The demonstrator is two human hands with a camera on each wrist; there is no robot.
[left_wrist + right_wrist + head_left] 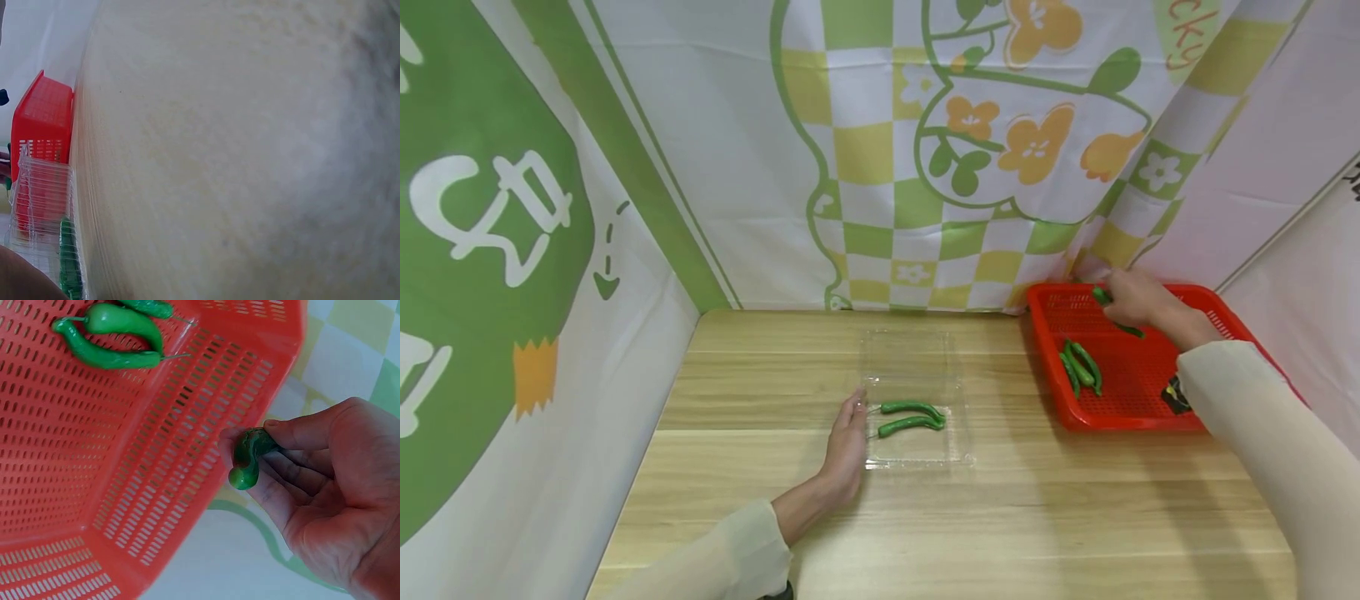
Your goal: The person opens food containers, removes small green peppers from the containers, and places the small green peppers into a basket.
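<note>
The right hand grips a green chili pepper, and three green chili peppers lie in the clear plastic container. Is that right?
The count is wrong: the head view shows two green chili peppers in the clear plastic container. The right hand does grip a green chili pepper.

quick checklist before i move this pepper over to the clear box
1. Grip: ok. The right hand pinches the held pepper between thumb and fingers.
2. Lid out of the way: ok, it lies open behind the clear box.
3. Room inside: ok, seemingly. Two peppers lie side by side, with bare floor in front of them.
4. Held pepper above the box: not ok, it is over the red basket.
5. Box steadied: cannot tell. The left hand is at its left edge, but how firmly it presses does not show.
</note>
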